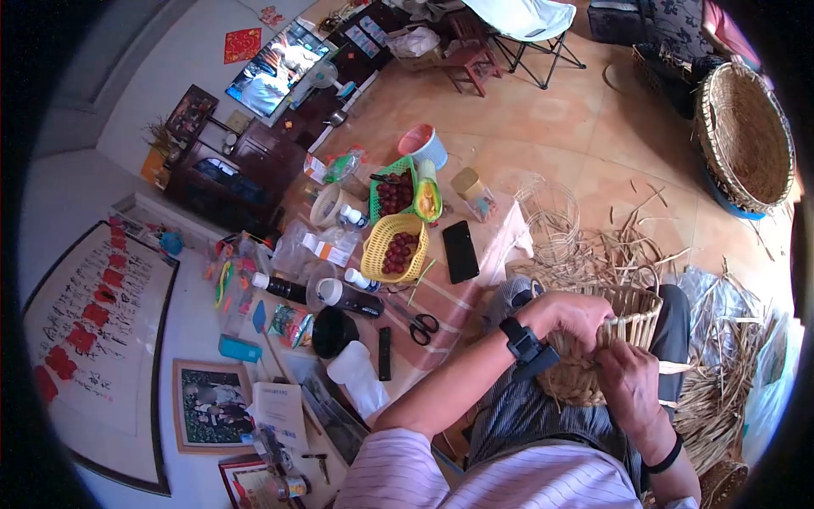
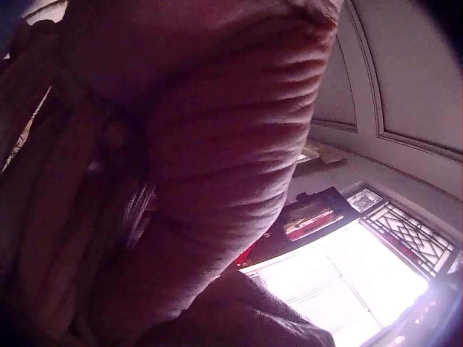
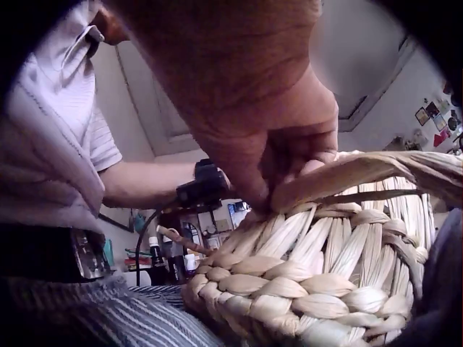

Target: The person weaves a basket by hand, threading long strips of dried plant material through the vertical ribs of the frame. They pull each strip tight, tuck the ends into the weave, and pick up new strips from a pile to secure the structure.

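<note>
A small basket [image 1: 642, 322] of pale plaited straw sits tilted on the person's lap, with a looped handle at its far side. At its near rim, the left hand [image 1: 577, 321] grips the edge with curled fingers. Close beside it, the right hand [image 1: 632, 386] pinches a flat straw strand [image 3: 362, 176] against the rim, as the right wrist view shows. Thick braided rows [image 3: 318, 282] run along the basket's side. In the left wrist view, creased skin of the left hand [image 2: 231, 166] fills much of the picture, next to dim straw strips [image 2: 43, 224]; its fingertips are hidden.
Loose straw [image 1: 712, 416] lies heaped on the floor to the right. A table on the left holds scissors [image 1: 421, 327], a phone [image 1: 460, 252], a yellow basket [image 1: 373, 246] of red fruit and bottles [image 1: 360, 299]. A large woven basket [image 1: 710, 127] stands at the far right.
</note>
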Tool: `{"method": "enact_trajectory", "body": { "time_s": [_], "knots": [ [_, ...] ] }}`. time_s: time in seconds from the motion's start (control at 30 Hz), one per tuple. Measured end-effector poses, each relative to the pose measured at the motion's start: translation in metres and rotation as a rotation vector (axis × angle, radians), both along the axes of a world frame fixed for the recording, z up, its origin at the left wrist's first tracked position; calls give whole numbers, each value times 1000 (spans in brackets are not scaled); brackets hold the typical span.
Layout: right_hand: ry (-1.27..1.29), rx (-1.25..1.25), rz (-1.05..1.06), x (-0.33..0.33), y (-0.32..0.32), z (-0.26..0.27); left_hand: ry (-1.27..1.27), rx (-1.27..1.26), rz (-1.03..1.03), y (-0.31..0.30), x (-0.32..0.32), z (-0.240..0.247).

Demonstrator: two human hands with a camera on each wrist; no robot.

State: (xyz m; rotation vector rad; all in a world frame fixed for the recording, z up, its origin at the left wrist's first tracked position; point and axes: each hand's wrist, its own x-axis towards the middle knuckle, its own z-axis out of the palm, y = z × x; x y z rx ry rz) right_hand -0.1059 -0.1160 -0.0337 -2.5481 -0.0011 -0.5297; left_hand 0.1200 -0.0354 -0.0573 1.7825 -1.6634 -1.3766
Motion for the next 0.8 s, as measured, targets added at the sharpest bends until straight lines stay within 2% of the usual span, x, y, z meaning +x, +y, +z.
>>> {"method": "enact_trajectory", "body": {
  "time_s": [0.17,0.27,0.37,0.47,0.57,0.67,0.7,0.73,0.8],
  "knots": [
    [-37,10,-4,2,3,-3,11,9,-16,-1,1,0],
    [-65,15,-14,0,7,-8,148,-3,-44,-1,4,-15],
    [-81,-18,-47,-4,11,-23,150,49,-59,-2,2,-1],
    [-91,-60,-36,-6,10,-34,156,0,-52,-1,0,-11],
    [-78,-102,-30,-11,10,-41,-41,-16,-68,0,0,-6],
    [-104,-89,-27,-16,6,-31,-112,-84,-50,4,-6,-4],
    [-120,-15,-25,-18,4,-22,-126,-139,-63,6,-10,1],
    [-29,6,-6,-25,0,-30,-222,-79,-40,9,-15,22],
    [63,24,-76,-35,0,-24,-303,-31,-38,9,-20,33]
  ]
}}
